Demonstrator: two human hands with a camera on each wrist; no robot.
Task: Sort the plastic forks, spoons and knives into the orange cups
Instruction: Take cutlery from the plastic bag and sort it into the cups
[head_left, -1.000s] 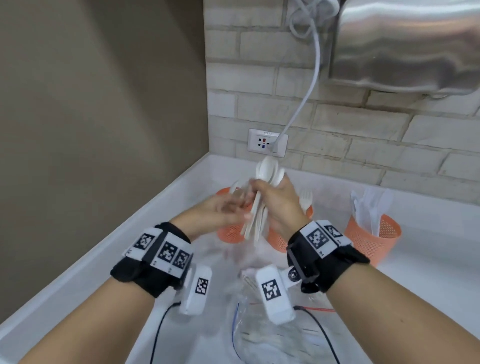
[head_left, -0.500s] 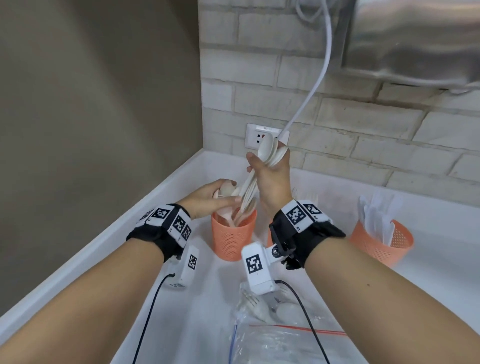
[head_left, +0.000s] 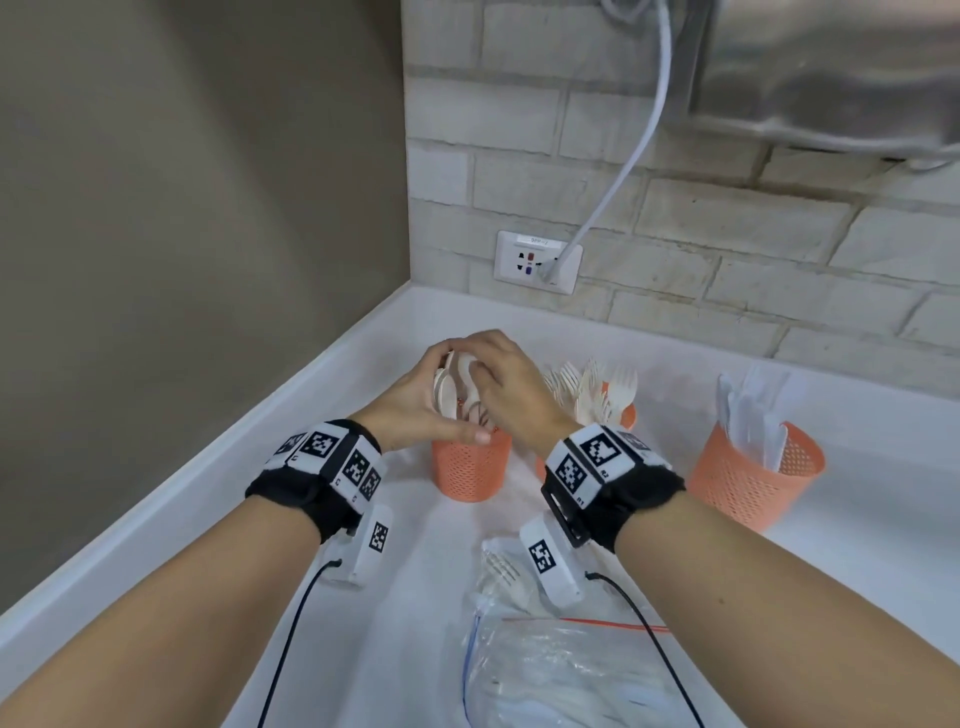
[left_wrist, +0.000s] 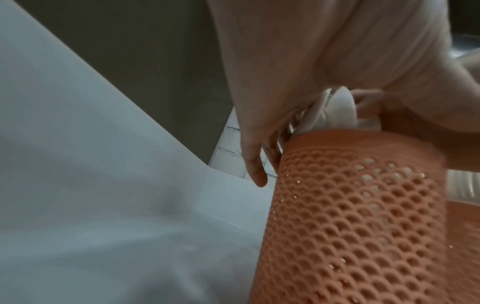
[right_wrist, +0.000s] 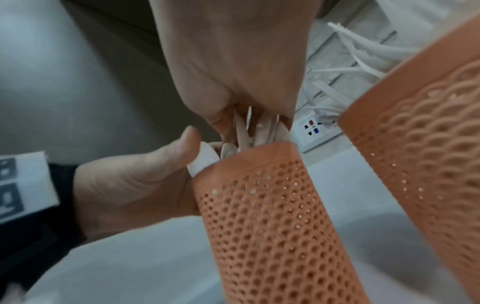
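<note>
Three orange mesh cups stand on the white counter (head_left: 363, 597). Over the left cup (head_left: 470, 467) both hands meet on a bunch of white spoons (head_left: 460, 382). My right hand (head_left: 511, 387) grips the spoons (right_wrist: 244, 131) from above, their handles down inside the cup (right_wrist: 259, 216). My left hand (head_left: 415, 402) wraps the spoon bowls (left_wrist: 340, 109), with its thumb at the cup's front rim and its fingers behind the cup (left_wrist: 350, 216). The middle cup (head_left: 628, 415) holds forks (head_left: 597, 387). Knives (head_left: 748, 415) stand in the right cup (head_left: 748, 483).
A clear zip bag (head_left: 561, 675) with more white cutlery lies near the front, a loose fork (head_left: 504, 571) at its mouth. The brown wall is close on the left. A socket (head_left: 537, 262) with a white cable sits on the brick wall behind.
My right hand has come down from chest height, lowering the spoon bunch into the left cup. My left hand moved from the bunch onto the cup's rim and the spoon bowls.
</note>
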